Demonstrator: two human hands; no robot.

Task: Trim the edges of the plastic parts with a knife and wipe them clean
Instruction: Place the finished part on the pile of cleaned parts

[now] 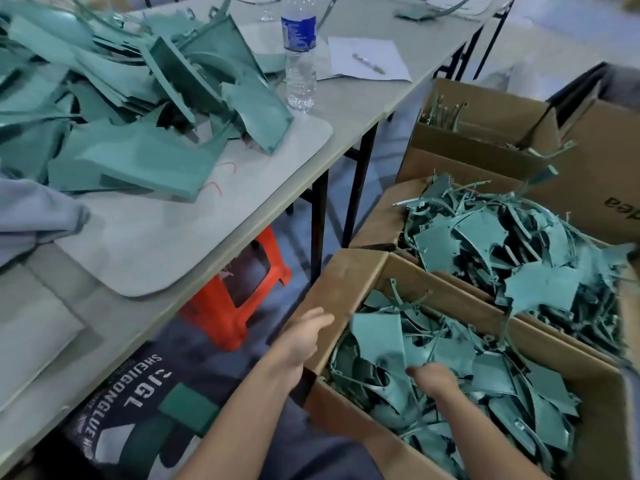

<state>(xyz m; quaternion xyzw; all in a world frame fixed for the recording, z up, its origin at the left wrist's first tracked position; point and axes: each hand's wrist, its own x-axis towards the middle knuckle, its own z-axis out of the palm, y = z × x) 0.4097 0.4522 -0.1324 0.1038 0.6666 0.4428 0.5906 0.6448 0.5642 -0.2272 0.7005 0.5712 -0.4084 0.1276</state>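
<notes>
- While my right grip [433, 377] delves among plastic parts [502, 375] in the box [349, 282], I cannot tell whether it holds one; left grip [304, 336] hovers over its left wall, fingers loose
- No knife visible; trimming and wiping seem ahead

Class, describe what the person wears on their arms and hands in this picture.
Both forearms are bare to the frame's edge; no sleeves show. The left hand and right hand wear no gloves, and no rings or watch can be made out.
</notes>
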